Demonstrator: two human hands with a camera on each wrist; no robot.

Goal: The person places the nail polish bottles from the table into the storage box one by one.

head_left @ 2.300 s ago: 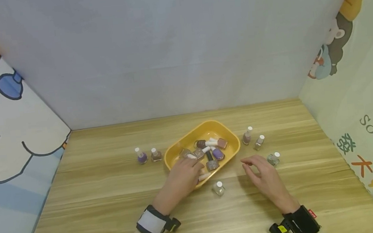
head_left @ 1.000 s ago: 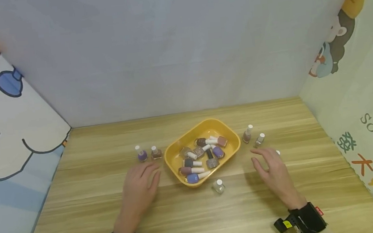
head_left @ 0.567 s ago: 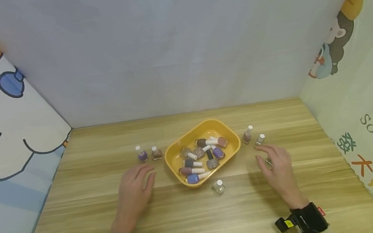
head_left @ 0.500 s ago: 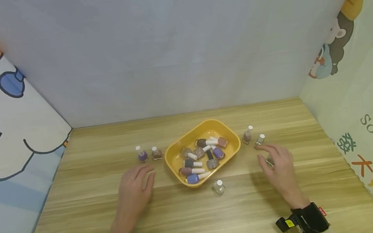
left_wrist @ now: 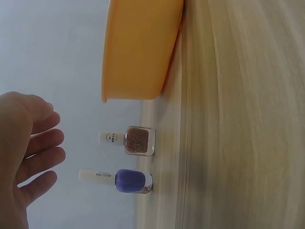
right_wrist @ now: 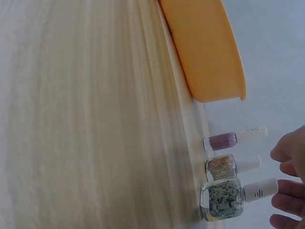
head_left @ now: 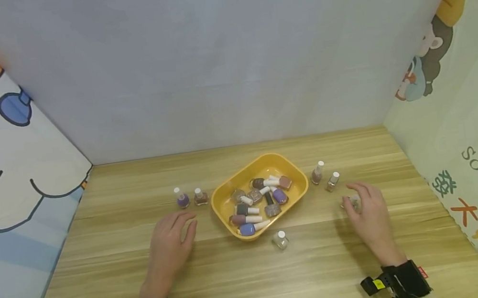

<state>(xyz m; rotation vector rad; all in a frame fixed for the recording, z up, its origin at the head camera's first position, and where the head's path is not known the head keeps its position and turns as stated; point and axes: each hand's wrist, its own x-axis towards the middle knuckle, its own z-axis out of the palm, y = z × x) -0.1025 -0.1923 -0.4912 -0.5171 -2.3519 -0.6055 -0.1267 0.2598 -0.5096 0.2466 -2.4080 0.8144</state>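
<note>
In the head view's lower left, the left hand (head_left: 168,244) hangs relaxed, grasping nothing, near an upright purple bottle (head_left: 182,201) and brown bottle (head_left: 201,198). At lower right, the right hand (head_left: 371,215) is also unclenched, close by the speckled bottle (right_wrist: 225,199); whether they touch cannot be told. Between them, at lower centre, a yellow tray (head_left: 284,164) holds several polish bottles (head_left: 272,210).

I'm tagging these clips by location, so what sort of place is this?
Probably an indoor makeshift recording booth: cartoon-printed side panels and a plain grey backdrop around a wood-grain tabletop.
</note>
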